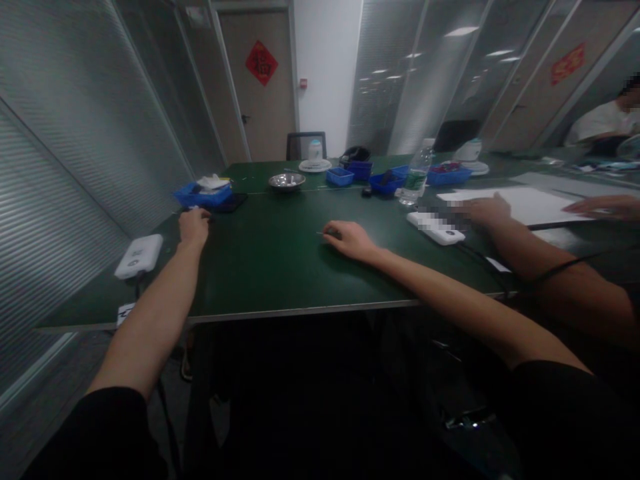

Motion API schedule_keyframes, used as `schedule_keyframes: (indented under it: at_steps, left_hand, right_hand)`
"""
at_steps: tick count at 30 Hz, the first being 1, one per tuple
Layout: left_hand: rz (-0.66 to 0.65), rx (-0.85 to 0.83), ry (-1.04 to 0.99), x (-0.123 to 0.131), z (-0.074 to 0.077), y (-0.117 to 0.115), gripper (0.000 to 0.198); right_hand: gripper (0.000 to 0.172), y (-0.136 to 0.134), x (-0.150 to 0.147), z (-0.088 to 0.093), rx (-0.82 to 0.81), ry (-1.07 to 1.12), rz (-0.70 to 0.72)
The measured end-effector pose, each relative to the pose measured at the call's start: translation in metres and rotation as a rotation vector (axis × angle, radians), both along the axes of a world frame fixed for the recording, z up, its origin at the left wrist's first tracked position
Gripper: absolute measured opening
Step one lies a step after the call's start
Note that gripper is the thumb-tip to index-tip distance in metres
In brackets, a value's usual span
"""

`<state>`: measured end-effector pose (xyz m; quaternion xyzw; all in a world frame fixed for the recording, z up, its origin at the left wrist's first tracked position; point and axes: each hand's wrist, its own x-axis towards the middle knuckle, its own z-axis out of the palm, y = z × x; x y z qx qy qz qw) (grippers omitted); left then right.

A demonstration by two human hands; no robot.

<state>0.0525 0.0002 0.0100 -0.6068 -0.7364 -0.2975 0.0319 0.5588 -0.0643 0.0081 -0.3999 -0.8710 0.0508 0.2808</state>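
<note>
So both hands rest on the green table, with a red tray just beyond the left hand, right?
Not quite. The head view shows the tray beyond the left hand is blue, not red. The left hand and right hand do both rest on the green table.

Both arms reach forward from the bottom edge of the frame, bare from the elbow down. The left sleeve (100, 433), black, fills the lower left corner. From it the left forearm (150, 313) runs almost straight up to the left hand (194, 225), left of centre. That hand shows its back, wrist straight, fingers folded under in a loose fist. The right sleeve (565, 413), also black, sits in the lower right corner. The right forearm (450, 300) slants up and left to the right hand (350, 239) near mid-frame. It lies palm down, fingers bent and pointing left. Whether they pinch together is too small to tell.
</note>
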Motion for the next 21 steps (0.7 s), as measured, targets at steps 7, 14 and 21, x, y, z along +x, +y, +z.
schedule_keyframes:
  at_steps: [7,14,21]
  left_hand:
    - [0.084,0.096,0.017,0.0020,0.0012,-0.0033,0.026]
    - [0.118,0.025,0.002,-0.0002,-0.0024,0.0008,0.025]
    - [0.133,0.196,-0.145,-0.0053,-0.0017,0.0024,0.030]
  right_hand:
    - [0.023,-0.0019,0.0002,0.0002,0.000,-0.002,0.018]
    - [0.023,-0.0008,0.0003,0.0009,0.003,-0.027,0.002]
    - [0.022,-0.0034,0.0000,0.0026,0.000,-0.024,0.002]
